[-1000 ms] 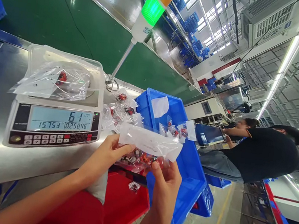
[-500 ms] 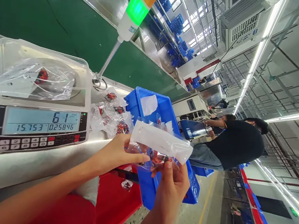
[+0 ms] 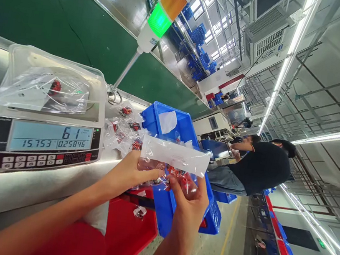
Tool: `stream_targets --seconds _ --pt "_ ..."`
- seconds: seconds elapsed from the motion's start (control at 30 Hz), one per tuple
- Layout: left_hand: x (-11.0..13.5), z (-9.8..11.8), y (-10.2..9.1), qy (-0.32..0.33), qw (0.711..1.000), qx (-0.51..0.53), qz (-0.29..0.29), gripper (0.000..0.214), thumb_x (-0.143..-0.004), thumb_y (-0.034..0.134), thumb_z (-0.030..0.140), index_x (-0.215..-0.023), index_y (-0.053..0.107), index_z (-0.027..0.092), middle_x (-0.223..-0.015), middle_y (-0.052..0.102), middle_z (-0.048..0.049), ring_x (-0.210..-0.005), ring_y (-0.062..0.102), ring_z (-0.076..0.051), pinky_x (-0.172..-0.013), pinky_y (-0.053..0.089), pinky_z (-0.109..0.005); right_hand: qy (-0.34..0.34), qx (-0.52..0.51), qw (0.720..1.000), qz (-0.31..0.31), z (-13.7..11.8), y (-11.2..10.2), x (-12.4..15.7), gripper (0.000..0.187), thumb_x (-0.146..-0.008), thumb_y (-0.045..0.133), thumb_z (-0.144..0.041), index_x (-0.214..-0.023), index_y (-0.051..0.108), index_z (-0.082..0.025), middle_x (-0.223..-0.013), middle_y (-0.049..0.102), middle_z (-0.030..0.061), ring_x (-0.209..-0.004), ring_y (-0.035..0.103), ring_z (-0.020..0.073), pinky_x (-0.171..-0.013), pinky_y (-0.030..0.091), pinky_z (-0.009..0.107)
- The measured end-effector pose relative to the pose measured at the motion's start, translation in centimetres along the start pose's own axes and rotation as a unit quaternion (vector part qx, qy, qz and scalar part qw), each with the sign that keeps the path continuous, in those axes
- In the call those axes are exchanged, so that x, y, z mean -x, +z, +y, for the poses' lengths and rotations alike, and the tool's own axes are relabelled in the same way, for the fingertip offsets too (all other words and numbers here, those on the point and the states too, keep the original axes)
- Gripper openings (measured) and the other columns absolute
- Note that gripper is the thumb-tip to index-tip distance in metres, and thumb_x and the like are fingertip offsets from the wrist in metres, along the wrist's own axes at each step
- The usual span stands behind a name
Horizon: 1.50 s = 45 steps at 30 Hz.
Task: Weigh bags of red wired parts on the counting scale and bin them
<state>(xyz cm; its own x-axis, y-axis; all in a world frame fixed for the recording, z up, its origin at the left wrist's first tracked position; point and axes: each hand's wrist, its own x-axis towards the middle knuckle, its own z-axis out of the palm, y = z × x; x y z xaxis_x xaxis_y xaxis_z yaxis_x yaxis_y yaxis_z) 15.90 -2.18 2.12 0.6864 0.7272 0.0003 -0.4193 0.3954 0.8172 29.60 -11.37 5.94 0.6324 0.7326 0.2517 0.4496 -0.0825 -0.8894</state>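
Both my hands hold one clear plastic bag (image 3: 174, 157) with a white label and small red and black parts inside. My left hand (image 3: 132, 172) pinches its left side. My right hand (image 3: 189, 202) grips its lower right part from below. The bag hangs over the edge of a steel table (image 3: 37, 193), in front of a blue bin (image 3: 158, 119). A digital scale (image 3: 39, 143) to the left reads 61 and carries another clear bag (image 3: 40, 92) with a red part on its pan.
Several small filled bags (image 3: 125, 127) lie between the scale and the blue bin. A red tray (image 3: 129, 233) sits below the table edge. A signal tower (image 3: 160, 16) glows green behind. A green conveyor belt (image 3: 62, 15) runs along the back. A person in black (image 3: 259, 167) sits at right.
The bag shifted slightly left and lower between my hands, and my fingers regripped it. The view swung a little; the scale reading stays the same.
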Motion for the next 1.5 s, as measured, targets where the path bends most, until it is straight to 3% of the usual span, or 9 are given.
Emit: stream_targets --seconds 0.13,0.47,0.63,0.77,0.83,1.0,1.17,1.33,1.5 --pt "0.2 0.3 0.1 0.005 1.0 0.022 0.018 0.044 -0.074 0.079 0.041 -0.109 0.074 0.015 -0.103 0.08 -0.009 -0.103 0.074 -0.03 -0.091 0.059 -0.037 -0.022 -0.003 1.0 -0.013 0.6 -0.3 -0.1 0.063 -0.072 0.084 -0.038 -0.13 0.066 -0.019 -0.108 0.08 0.0106 -0.1 0.076 0.0269 -0.086 0.063 0.039" --pt "0.5 -0.3 0.2 0.033 0.999 -0.001 0.022 0.039 -0.079 0.076 0.041 -0.108 0.074 0.015 -0.105 0.079 -0.0089 -0.105 0.073 -0.029 -0.094 0.057 -0.036 -0.006 -0.002 1.0 -0.016 0.6 0.2 0.1 0.053 -0.068 0.088 -0.037 -0.115 0.072 -0.018 -0.101 0.081 0.0081 -0.09 0.075 0.0251 -0.079 0.062 0.036" --pt "0.8 0.2 0.8 0.009 1.0 0.012 0.024 0.038 -0.074 0.079 0.039 -0.102 0.074 0.015 -0.093 0.079 -0.0077 -0.092 0.074 -0.027 -0.082 0.059 -0.034 0.034 -0.011 0.997 -0.065 0.9 0.0 0.4 0.045 -0.07 0.087 -0.04 -0.106 0.075 -0.017 -0.071 0.077 0.0022 -0.054 0.066 0.018 -0.055 0.057 0.032" --pt "0.6 0.0 1.4 0.015 0.998 0.027 0.055 0.036 -0.07 0.081 0.037 -0.097 0.074 0.015 -0.093 0.079 -0.0078 -0.094 0.074 -0.027 -0.086 0.059 -0.034 0.04 -0.04 0.997 -0.045 1.4 -0.2 0.7 0.046 -0.066 0.088 -0.045 -0.103 0.077 -0.019 -0.096 0.081 0.0084 -0.094 0.075 0.0275 -0.087 0.06 0.041" --pt "0.5 -0.2 1.5 0.018 0.998 0.009 0.058 0.033 -0.072 0.08 0.037 -0.095 0.073 0.014 -0.09 0.078 -0.0075 -0.089 0.074 -0.026 -0.082 0.059 -0.033 0.046 -0.039 0.998 -0.034 1.6 -0.1 0.7 0.046 -0.069 0.085 -0.049 -0.104 0.077 -0.02 -0.1 0.081 0.0085 -0.101 0.073 0.0282 -0.092 0.058 0.043" --pt "0.6 -0.1 2.0 0.017 0.997 0.006 0.073 0.041 -0.073 0.079 0.038 -0.104 0.068 0.015 -0.101 0.078 -0.0082 -0.098 0.073 -0.027 -0.085 0.059 -0.033 0.06 -0.07 0.996 -0.009 2.0 0.1 0.6 0.046 -0.074 0.081 -0.053 -0.105 0.076 -0.02 -0.101 0.08 0.0079 -0.096 0.072 0.0261 -0.085 0.058 0.039" --pt "0.6 0.0 2.1 0.029 0.993 0.005 0.112 0.044 -0.07 0.08 0.037 -0.105 0.064 0.016 -0.105 0.077 -0.0079 -0.096 0.072 -0.025 -0.085 0.058 -0.033 0.068 -0.044 0.994 -0.067 2.5 -0.1 0.4 0.045 -0.083 0.071 -0.061 -0.094 0.078 -0.018 -0.092 0.079 0.0074 -0.088 0.071 0.0243 -0.08 0.058 0.036" --pt "0.8 -0.1 1.9 0.052 0.988 -0.062 0.133 0.028 -0.083 0.069 0.043 -0.093 0.064 0.017 -0.079 0.073 -0.0023 -0.078 0.069 -0.02 -0.076 0.054 -0.031 0.039 -0.079 0.996 -0.012 2.8 0.0 0.1 0.053 -0.088 0.066 -0.059 -0.128 0.07 -0.024 -0.12 0.076 0.0093 -0.112 0.07 0.0263 -0.092 0.058 0.039" --pt "0.9 -0.4 2.0 0.066 0.983 -0.077 0.151 0.029 -0.087 0.065 0.044 -0.099 0.063 0.018 -0.078 0.071 -0.001 -0.078 0.069 -0.021 -0.076 0.052 -0.031 0.024 -0.093 0.995 -0.01 2.6 0.4 0.0 0.043 -0.087 0.069 -0.054 -0.112 0.076 -0.019 -0.109 0.078 0.0107 -0.098 0.073 0.0242 -0.084 0.06 0.038"
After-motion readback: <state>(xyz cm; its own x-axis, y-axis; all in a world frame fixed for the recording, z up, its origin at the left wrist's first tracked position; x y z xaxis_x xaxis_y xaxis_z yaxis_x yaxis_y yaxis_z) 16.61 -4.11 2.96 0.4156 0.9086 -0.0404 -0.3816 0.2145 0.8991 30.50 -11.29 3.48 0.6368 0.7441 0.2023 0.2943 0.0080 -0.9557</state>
